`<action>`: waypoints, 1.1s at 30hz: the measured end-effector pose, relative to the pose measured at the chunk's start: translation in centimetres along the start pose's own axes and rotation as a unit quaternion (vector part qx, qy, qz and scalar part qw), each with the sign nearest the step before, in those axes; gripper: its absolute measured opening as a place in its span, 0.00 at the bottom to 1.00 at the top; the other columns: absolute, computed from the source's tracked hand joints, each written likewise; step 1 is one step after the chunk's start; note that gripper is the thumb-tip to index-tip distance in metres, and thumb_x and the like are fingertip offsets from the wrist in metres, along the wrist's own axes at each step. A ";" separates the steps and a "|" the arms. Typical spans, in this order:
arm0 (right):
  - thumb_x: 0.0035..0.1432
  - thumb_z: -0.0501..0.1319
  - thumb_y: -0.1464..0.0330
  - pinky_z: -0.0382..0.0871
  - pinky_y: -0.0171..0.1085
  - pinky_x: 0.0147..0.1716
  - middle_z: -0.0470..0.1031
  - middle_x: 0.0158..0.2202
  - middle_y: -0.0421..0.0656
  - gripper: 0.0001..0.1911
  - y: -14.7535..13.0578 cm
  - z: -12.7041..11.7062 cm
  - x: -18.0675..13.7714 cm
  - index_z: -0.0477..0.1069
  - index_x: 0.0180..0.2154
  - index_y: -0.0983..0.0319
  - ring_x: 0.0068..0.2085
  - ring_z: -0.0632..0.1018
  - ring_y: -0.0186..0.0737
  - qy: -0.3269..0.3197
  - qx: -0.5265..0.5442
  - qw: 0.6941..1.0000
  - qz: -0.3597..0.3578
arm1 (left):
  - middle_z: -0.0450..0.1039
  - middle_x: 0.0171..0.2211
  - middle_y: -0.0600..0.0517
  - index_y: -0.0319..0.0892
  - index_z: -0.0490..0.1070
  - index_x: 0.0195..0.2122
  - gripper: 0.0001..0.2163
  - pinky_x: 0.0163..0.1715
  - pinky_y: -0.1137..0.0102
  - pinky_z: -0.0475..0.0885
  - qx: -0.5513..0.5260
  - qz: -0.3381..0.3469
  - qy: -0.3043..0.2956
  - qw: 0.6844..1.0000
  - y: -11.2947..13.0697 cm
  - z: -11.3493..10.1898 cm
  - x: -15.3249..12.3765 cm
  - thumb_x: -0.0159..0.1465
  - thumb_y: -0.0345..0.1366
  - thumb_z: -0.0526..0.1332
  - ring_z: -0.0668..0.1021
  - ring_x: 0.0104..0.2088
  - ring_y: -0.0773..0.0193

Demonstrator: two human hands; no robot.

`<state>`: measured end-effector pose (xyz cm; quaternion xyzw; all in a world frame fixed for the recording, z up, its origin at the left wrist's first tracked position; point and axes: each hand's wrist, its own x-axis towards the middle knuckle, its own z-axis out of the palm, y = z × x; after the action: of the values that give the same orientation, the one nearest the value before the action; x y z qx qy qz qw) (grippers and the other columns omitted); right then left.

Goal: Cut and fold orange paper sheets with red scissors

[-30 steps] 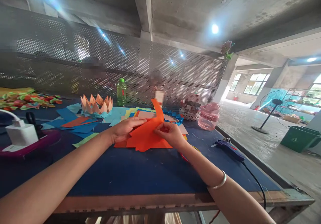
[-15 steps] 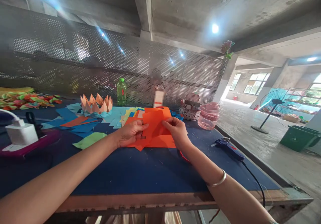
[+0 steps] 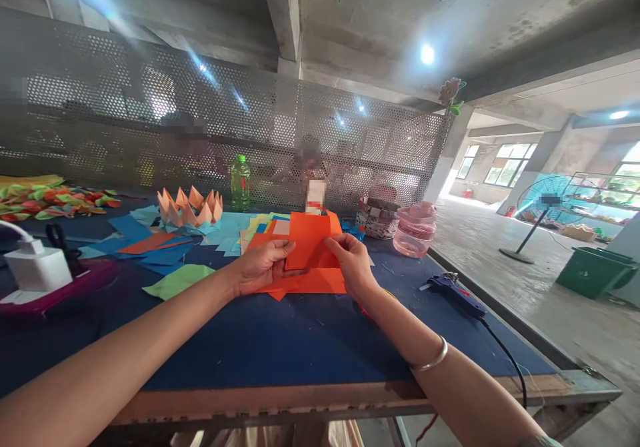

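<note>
Both hands hold one orange paper sheet (image 3: 309, 240) raised a little over a stack of orange sheets (image 3: 320, 281) on the blue table (image 3: 280, 340). My left hand (image 3: 263, 265) pinches the sheet's left lower edge, fingers closed. My right hand (image 3: 350, 260) pinches its right edge, fingers closed. A silver bangle (image 3: 431, 361) sits on my right wrist.
Loose blue, green and yellow papers (image 3: 165, 250) and folded orange paper crowns (image 3: 190, 210) lie at the back left. A green bottle (image 3: 241, 181), a woven basket (image 3: 377, 218) and a pink jar (image 3: 415, 229) stand along the mesh screen. A blue glue gun (image 3: 457, 293) lies right; a white charger (image 3: 37, 267) left.
The orange sheet, curled up and bent a second ago, has been lifted off the stack and is now held flat and upright between both hands.
</note>
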<state>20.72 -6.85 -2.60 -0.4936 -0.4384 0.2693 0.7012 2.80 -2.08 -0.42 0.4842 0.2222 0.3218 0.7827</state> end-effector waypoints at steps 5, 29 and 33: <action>0.43 0.66 0.58 0.59 0.33 0.26 0.70 0.23 0.37 0.14 -0.2 0.0 -0.2 0.68 0.25 0.62 0.25 0.67 0.33 -0.002 -0.003 1.000 -0.005 | 0.80 0.37 0.47 0.39 0.72 0.36 0.05 0.51 0.57 0.74 0.004 -0.005 0.008 1.000 0.1 0.3 -0.2 0.66 0.28 0.57 0.82 0.42 0.59; 0.43 0.68 0.61 0.57 0.32 0.25 0.69 0.22 0.36 0.14 -0.4 0.2 -0.6 0.69 0.23 0.63 0.24 0.65 0.31 -0.036 -0.024 0.999 -0.020 | 0.79 0.33 0.48 0.39 0.74 0.36 0.08 0.38 0.65 0.79 -0.012 0.044 0.050 0.998 -0.1 0.6 0.2 0.67 0.30 0.55 0.81 0.33 0.62; 0.45 0.68 0.60 0.56 0.32 0.24 0.68 0.22 0.36 0.14 -0.3 0.2 -0.6 0.68 0.24 0.63 0.24 0.65 0.31 -0.058 -0.009 0.998 -0.017 | 0.79 0.36 0.47 0.38 0.74 0.39 0.08 0.37 0.66 0.79 -0.024 0.062 0.064 0.996 -0.1 0.7 0.2 0.68 0.29 0.54 0.82 0.34 0.62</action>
<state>20.21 -7.34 -2.49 -0.4755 -0.4895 0.2814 0.6746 3.46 -2.38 -0.15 0.4565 0.2337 0.4056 0.7566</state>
